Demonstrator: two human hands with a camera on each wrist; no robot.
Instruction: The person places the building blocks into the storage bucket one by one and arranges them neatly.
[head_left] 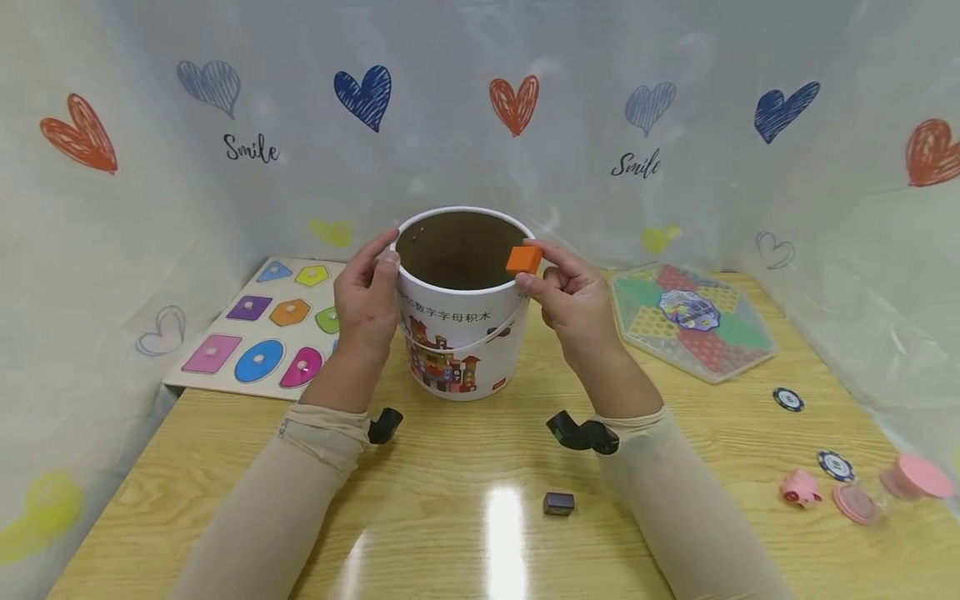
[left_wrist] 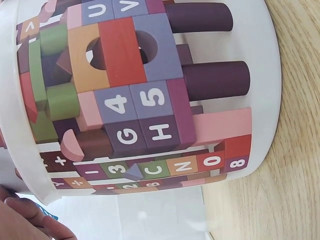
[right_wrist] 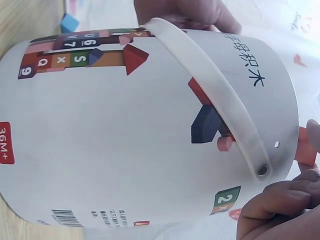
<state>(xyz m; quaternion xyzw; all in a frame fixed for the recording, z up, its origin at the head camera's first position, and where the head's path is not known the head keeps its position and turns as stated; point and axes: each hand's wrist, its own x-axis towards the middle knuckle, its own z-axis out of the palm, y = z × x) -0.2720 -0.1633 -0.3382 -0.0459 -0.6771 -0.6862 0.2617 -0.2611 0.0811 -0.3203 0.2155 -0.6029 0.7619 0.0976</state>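
A white bucket (head_left: 504,362) printed with colourful building blocks stands upright on the wooden table, its open top facing up. My left hand (head_left: 366,308) holds the bucket's left rim, thumb at the front; part of that hand (left_wrist: 32,220) shows in the left wrist view's corner. Between thumb and forefinger, my right hand (head_left: 576,308) pinches an orange block (head_left: 523,260) at the right rim. The right wrist view shows the bucket's side, its white handle (right_wrist: 215,85) and the orange block (right_wrist: 304,147) past the rim. The bucket's bottom inside is hidden.
A shape puzzle board (head_left: 258,333) lies behind my left arm, a hexagonal game board (head_left: 693,321) at the right. A small dark block (head_left: 558,503) lies in front. Poker chips (head_left: 788,399), a pink pig (head_left: 801,488) and a pink-capped item (head_left: 917,477) lie far right.
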